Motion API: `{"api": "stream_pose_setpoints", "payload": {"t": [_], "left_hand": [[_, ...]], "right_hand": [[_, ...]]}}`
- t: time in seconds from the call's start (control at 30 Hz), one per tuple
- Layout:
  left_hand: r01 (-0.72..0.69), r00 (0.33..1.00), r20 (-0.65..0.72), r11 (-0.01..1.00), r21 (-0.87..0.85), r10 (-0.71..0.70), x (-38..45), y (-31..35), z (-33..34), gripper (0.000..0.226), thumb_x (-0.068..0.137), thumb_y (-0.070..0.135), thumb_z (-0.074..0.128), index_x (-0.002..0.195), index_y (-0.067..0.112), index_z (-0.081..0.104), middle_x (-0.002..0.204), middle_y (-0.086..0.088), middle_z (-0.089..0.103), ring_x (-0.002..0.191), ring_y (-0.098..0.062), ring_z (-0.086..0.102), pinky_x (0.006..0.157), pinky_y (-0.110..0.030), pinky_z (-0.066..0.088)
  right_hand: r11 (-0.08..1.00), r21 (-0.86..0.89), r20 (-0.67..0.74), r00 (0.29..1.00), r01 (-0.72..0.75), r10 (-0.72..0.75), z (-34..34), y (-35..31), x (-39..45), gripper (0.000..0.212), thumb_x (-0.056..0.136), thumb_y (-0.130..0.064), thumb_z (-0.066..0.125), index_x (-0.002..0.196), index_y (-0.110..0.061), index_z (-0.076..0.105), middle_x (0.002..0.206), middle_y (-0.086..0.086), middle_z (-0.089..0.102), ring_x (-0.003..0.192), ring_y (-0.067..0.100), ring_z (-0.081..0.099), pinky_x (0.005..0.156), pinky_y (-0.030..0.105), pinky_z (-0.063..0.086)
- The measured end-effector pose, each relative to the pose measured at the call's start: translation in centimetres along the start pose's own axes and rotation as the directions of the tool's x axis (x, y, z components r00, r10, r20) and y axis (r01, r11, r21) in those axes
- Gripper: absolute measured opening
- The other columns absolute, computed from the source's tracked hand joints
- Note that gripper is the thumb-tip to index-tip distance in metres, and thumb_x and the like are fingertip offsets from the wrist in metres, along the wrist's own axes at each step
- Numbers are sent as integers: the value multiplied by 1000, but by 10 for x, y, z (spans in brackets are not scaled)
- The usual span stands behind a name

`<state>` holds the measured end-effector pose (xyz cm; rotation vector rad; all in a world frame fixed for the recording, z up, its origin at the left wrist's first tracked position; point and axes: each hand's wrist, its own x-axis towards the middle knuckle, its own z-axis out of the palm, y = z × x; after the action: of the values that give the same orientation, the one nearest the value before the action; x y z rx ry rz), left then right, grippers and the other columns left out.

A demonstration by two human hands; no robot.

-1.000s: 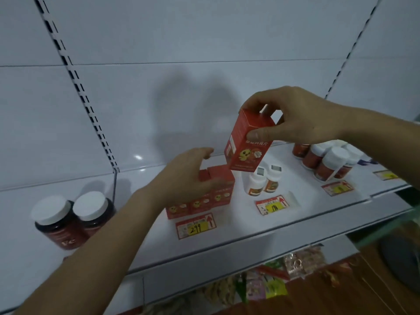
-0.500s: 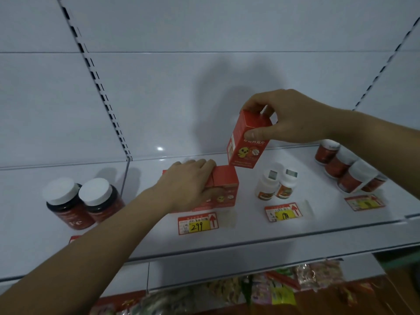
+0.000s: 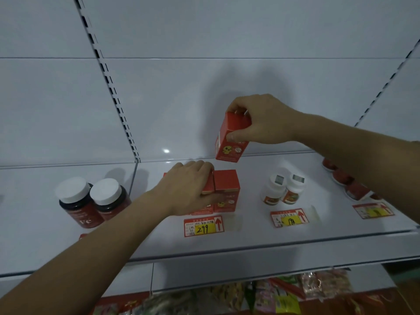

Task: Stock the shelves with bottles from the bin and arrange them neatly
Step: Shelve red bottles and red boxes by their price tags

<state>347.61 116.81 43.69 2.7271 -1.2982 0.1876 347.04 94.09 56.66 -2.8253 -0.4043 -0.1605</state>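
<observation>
Since a second ago your right hand [image 3: 263, 122] has carried the red cardboard box with the yellow cartoon face [image 3: 231, 138] a little higher and further back, and your left hand [image 3: 188, 187] has settled down flat over the row of matching red boxes [image 3: 223, 189] on the white metal shelf [image 3: 250, 237], where before it hovered just above them.

The held box hangs in the air just above and behind the row, at about 1 o'clock from your left hand. Its long axis runs nearly upright, the top leaning toward 1 o'clock, printed face turned to you.

Nearest you, the left forearm runs up from 7 o'clock, palm down, fingers straight and resting across the box tops, thumb pressed on the front faces. Further back, the right forearm comes in from 3 o'clock, wrist bent, fingers and thumb pinching the box's top end.

Two dark jars with white lids [image 3: 91, 201] stand at 9 o'clock of the row, two small white bottles [image 3: 283, 189] at 3 o'clock, and a red-and-yellow price tag marked 299 [image 3: 203, 226] lies in front
</observation>
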Motion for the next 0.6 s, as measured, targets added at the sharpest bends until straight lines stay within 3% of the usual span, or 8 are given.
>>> {"api": "stream_pose_setpoints", "payload": {"t": [0.2, 0.33, 0.47, 0.6], "left_hand": [[109, 987, -122, 994, 23, -105, -24, -8, -16, 97, 76, 91, 33, 137, 17, 47, 124, 2, 59, 110, -20, 58, 94, -41, 46], [165, 985, -49, 986, 1, -165, -32, -16, -8, 88, 77, 89, 39, 133, 21, 45, 122, 4, 57, 110, -18, 55, 91, -40, 47], [169, 984, -43, 984, -58, -171, -36, -17, 4, 74, 80, 83, 45, 126, 25, 46, 113, 6, 57, 101, -14, 50, 84, -34, 49], [176, 982, -58, 982, -74, -181, -34, -16, 7, 69, 82, 79, 49, 124, 24, 47, 112, 5, 57, 101, -15, 50, 84, -36, 51]], "right_hand": [[997, -70, 194, 980, -36, 49, 43, -8, 35, 62, 75, -45, 83, 126, -15, 62, 116, 0, 63, 100, 18, 60, 83, 29, 51], [995, -74, 331, 939, -70, 90, 69, -10, 48, 65, 71, -45, 88, 124, -15, 64, 108, -3, 64, 93, 15, 61, 75, 25, 48], [996, -37, 374, 923, -81, 89, 75, -9, 53, 63, 70, -49, 88, 119, -15, 68, 107, -4, 67, 92, 15, 66, 79, 28, 54], [984, 93, 434, 896, -153, 98, 76, -2, 57, 44, 86, -43, 78, 116, -12, 69, 107, 2, 71, 86, 18, 72, 73, 29, 63]]}}
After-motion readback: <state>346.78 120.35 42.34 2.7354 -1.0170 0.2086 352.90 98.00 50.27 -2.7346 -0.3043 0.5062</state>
